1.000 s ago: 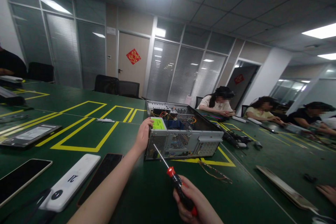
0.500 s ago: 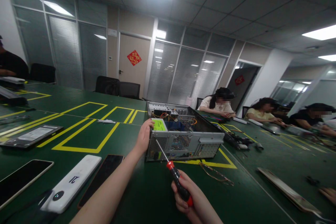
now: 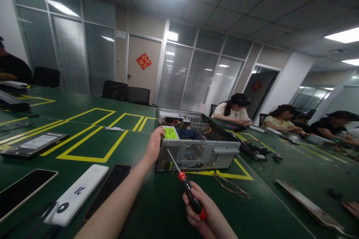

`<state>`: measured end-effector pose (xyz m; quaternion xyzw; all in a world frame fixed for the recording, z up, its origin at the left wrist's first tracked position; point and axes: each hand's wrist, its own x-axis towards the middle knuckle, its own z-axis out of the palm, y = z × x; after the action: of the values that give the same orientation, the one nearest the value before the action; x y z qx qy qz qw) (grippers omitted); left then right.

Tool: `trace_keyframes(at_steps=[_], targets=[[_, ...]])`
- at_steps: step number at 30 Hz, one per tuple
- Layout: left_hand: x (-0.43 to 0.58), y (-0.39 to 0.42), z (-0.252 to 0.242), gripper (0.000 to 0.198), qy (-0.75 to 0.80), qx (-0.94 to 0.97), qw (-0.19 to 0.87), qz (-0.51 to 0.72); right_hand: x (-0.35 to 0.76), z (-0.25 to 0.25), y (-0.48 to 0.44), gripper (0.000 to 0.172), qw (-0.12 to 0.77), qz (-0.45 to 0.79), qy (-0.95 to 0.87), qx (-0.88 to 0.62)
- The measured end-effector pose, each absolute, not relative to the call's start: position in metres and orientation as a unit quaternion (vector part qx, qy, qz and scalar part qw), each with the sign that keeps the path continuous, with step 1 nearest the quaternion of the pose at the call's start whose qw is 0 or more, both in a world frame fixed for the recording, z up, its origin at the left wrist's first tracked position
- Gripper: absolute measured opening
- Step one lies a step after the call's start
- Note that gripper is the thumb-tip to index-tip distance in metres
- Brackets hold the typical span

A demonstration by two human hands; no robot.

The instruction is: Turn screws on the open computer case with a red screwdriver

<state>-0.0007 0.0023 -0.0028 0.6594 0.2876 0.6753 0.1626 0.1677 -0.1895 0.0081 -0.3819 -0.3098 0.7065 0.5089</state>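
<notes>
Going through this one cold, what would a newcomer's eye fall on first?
Probably the red-and-black screwdriver, low and near the center in the right hand, its shaft pointing at the perforated near side of the open computer case. Next might come the bright yellow-green label at the case's near left corner, beside the left hand. Farther back, a red diamond-shaped sign stands out on the pale door.
</notes>
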Motion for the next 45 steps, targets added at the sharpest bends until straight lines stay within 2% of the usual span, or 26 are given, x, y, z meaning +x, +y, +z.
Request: trace_keyframes(at_steps=[4,10,13,19,27,30,35,40,45], targets=[[-0.001,0.002,-0.003,0.04,0.289,0.658,0.164,0.676,0.165,0.017,-0.193,0.023,0.492,0.731,-0.291,-0.372],[-0.001,0.005,-0.004,0.04,0.282,0.659,0.155,0.68,0.156,0.039,-0.195,0.03,0.394,0.841,-0.135,-0.345],[0.0,0.004,-0.004,0.04,0.282,0.658,0.155,0.68,0.149,0.042,-0.193,0.034,0.356,0.87,-0.117,-0.32],[0.0,0.003,-0.002,0.042,0.285,0.661,0.156,0.676,0.147,0.033,-0.19,0.034,0.399,0.883,-0.076,-0.236],[0.0,0.003,-0.004,0.038,0.285,0.663,0.154,0.675,0.144,0.03,-0.191,0.038,0.379,0.871,-0.064,-0.307],[0.0,0.003,-0.003,0.038,0.285,0.662,0.154,0.676,0.144,0.028,-0.187,0.039,0.348,0.891,-0.08,-0.282],[0.001,0.005,-0.004,0.041,0.285,0.661,0.151,0.677,0.152,0.024,-0.187,0.039,0.355,0.906,-0.055,-0.224],[0.0,0.005,-0.004,0.042,0.287,0.662,0.15,0.676,0.149,0.023,-0.189,0.035,0.39,0.875,-0.022,-0.285],[0.0,0.003,-0.002,0.042,0.289,0.664,0.154,0.672,0.15,0.022,-0.185,0.027,0.344,0.903,-0.076,-0.245]])
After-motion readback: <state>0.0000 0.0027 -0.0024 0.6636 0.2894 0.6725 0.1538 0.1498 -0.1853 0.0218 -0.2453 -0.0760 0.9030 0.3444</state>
